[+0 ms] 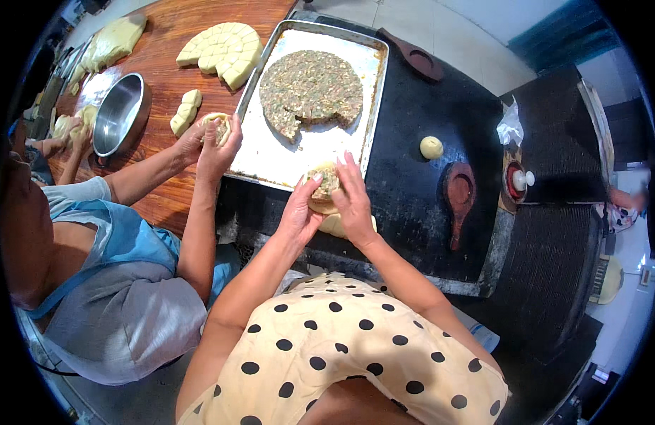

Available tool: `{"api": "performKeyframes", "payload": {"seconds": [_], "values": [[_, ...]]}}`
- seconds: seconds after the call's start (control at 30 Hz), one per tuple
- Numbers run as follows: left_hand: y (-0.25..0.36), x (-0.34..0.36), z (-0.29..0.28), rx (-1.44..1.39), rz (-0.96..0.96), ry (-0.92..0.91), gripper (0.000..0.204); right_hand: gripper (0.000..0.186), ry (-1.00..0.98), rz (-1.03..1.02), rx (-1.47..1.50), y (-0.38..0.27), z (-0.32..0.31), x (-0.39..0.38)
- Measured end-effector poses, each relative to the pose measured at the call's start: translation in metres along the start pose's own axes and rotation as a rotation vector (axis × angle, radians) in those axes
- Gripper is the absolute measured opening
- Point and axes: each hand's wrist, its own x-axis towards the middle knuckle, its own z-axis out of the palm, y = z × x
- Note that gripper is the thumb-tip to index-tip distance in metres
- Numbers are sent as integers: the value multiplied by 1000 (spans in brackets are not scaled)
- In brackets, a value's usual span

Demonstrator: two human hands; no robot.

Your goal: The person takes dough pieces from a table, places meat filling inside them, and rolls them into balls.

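Between my hands, over the tray's near edge, is a filled dough wrapper (326,185), a pale round with speckled meat-like filling showing on top. My left hand (300,212) cups it from the left, thumb at the filling. From the right, my right hand (353,204) curves its fingers along the dough's edge. Just below, partly hidden by my hands, lies more pale dough (334,227). A metal tray (375,106) beyond holds a large speckled filling disc (312,81), its near side broken away.
A co-worker's hands (215,145) work another filled wrapper close on my left. Cut dough pieces (224,49) and a steel bowl (120,113) stand on the wooden table. Right of the tray are a dough ball (431,147) and wooden paddles (460,202) on the black surface.
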Motion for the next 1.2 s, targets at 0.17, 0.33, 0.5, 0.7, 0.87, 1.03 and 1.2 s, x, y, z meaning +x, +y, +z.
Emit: {"api": "performKeyframes", "payload": {"seconds": [0.17,0.33,0.5,0.7,0.87,1.03,1.2], "values": [[-8,-6,22,-61,-54,-84,42,69,207,594,1057,-1,-8,-3],[-21,-9,40,81,2,-46,41,49,298,637,1141,-1,-12,-2],[-35,-10,53,314,38,11,38,45,359,679,989,-18,-26,2],[-48,-1,48,352,75,26,35,40,302,614,886,-3,-36,4],[-43,-5,61,412,67,11,35,42,291,755,1047,-6,-46,5],[-38,-7,61,286,50,17,33,31,298,751,965,-4,-41,12],[-45,1,48,372,115,43,33,30,381,697,938,0,-28,11]]}}
